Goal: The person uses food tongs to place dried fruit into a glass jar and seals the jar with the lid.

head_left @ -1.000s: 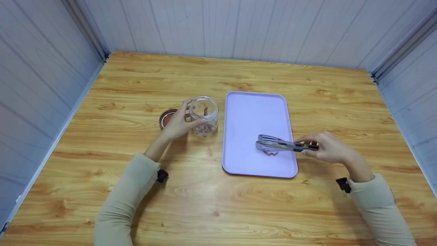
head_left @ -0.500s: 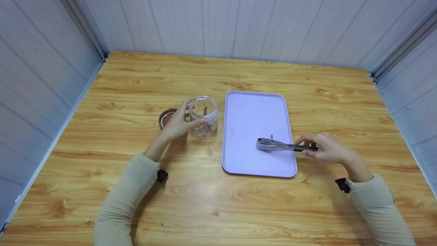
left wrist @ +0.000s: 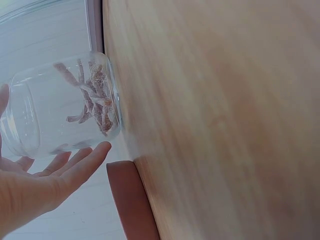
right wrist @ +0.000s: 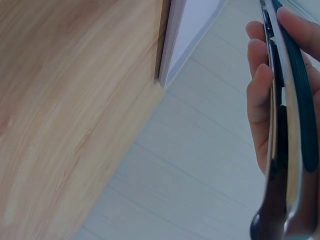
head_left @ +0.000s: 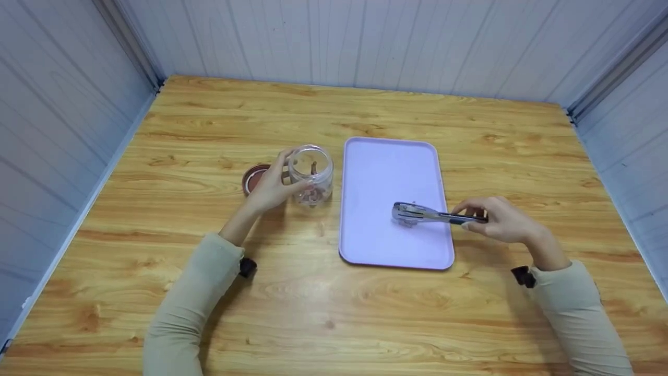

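My left hand (head_left: 274, 187) holds a clear open jar (head_left: 324, 189), thumb on its near side and fingers around the far side. Several brown, crinkled dried strips (left wrist: 95, 95) lie at the jar's bottom, one leaning up the wall. My right hand (head_left: 501, 222) grips metal tongs (head_left: 425, 213) by their dark-inlaid handles, thumb against curled fingers in the right wrist view. The tongs' arms are pressed nearly together, their slotted heads over the lilac tray (head_left: 389, 167). A faint greyish patch shows under the heads; I cannot tell whether they pinch a strip.
A reddish-brown lid (head_left: 253, 180) lies on the wooden table (head_left: 292, 313) just left of the jar, partly behind my left hand. The tray lies right of the jar, a narrow gap between them. Pale panel walls (head_left: 334, 42) bound the table at the back and sides.
The tongs' arms have come together over the brown piece on the tray. Tongs and right hand then shifted slightly toward the back. The left hand and jar have stayed in place.
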Motion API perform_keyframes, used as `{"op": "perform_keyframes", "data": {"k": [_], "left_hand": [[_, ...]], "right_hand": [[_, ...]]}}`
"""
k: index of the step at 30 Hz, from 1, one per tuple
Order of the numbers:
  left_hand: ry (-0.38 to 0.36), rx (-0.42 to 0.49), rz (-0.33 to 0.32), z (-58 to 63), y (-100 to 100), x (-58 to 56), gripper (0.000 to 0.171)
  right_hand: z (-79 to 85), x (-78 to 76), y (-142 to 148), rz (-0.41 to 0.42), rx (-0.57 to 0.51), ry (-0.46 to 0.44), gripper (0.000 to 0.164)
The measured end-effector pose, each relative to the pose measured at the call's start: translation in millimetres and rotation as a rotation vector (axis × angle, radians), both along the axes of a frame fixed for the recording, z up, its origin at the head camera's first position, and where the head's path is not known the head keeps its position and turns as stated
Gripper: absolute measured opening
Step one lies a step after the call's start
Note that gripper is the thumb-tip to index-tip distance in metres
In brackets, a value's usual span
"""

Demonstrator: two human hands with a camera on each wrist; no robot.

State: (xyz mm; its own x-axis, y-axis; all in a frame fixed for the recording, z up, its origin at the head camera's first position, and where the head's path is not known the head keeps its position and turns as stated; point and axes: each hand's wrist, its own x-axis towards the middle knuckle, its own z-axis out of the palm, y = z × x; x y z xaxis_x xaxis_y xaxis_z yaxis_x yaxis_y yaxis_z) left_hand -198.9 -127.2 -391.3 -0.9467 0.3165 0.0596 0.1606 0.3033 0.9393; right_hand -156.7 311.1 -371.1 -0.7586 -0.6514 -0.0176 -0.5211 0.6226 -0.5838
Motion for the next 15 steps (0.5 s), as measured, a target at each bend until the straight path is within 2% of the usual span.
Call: {"op": "perform_keyframes", "data": {"k": [3, 6, 13, 15], "left_hand": [[0.004, 0.003, -0.001, -0.3, -0.3, -0.5, 0.071], [-0.008, 0.014, -0.006, 9.3, 1.3, 4.3, 0.070], [-0.001, -0.007, 0.000, -11.8, -2.3, -6.8, 0.075], [0.005, -0.008, 0.002, -14.6, -2.4, -7.9, 0.075]], "right_hand": [[1.4, -2.2, 0.7, 0.003, -0.024, 0.008, 0.025], [3.9, -3.1, 1.2, 0.003, -0.050, 0.019, 0.025], [8.7, -5.3, 2.4, -0.027, -0.093, 0.027, 0.025], [9.7, -6.3, 2.5, -0.037, -0.097, 0.028, 0.025]]}}
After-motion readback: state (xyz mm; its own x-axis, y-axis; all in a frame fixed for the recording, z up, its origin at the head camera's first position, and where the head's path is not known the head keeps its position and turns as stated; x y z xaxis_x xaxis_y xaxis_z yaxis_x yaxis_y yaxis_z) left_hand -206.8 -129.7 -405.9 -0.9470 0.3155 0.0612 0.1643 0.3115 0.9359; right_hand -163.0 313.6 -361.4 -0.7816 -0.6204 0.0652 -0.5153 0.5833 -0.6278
